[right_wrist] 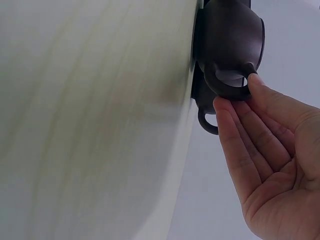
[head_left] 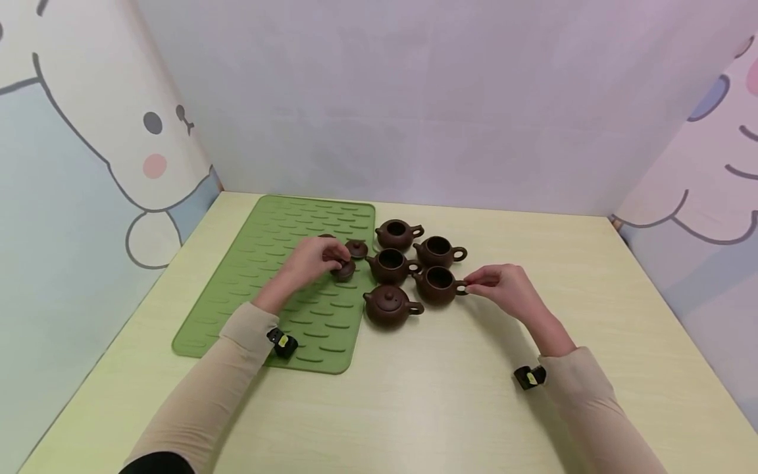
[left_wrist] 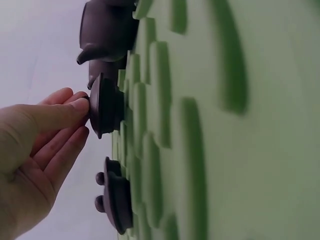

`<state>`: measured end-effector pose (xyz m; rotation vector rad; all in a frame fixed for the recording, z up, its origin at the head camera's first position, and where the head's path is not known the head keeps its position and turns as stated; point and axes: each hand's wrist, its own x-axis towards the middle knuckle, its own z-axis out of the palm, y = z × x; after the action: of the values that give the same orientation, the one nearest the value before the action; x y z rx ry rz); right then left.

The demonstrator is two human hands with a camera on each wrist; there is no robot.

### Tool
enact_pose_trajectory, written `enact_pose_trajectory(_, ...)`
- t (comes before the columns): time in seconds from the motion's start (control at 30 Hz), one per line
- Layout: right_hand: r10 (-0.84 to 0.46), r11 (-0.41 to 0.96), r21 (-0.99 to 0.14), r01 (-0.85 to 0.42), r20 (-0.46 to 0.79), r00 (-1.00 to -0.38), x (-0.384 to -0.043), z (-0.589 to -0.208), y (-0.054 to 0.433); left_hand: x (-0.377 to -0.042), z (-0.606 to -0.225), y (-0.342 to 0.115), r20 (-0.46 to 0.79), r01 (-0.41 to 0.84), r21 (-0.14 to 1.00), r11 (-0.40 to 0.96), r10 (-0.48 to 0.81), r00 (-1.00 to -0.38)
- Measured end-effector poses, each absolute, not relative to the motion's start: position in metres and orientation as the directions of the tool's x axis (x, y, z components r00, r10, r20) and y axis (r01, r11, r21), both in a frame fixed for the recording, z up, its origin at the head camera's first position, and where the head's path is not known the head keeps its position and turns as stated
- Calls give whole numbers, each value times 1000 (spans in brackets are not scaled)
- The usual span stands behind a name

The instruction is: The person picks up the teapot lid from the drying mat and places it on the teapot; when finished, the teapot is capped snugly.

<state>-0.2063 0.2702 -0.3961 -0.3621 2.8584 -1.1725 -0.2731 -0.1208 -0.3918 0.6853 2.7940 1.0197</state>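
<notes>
My left hand (head_left: 314,258) pinches the knob of a small dark brown teapot lid (head_left: 345,271), which sits low over the green mat. In the left wrist view this lid (left_wrist: 104,107) stands between my fingertips and the mat's ridges. With thumb and fingers my right hand (head_left: 503,288) grips the loop handle of a lidless brown teapot (head_left: 435,295). Seen from the right wrist, the teapot (right_wrist: 232,37) has its handle between thumb and fingertips. Another lid (head_left: 356,249) lies near the mat's right edge, and one more is partly hidden behind my left hand.
The ridged green mat (head_left: 237,309) covers the table's left part. Beside it are a lidded teapot (head_left: 387,315) in front and three other lidless teapots behind, including one close by (head_left: 387,273). Pale walls with cartoon drawings border the table (head_left: 450,395).
</notes>
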Motion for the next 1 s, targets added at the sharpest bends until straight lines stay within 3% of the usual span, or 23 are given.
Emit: enact_pose_trajectory(1.0,-227,716,-665,-212,66,-972,-206,-395,269,-269,-353,-83,139,426,649,631,452,-881)
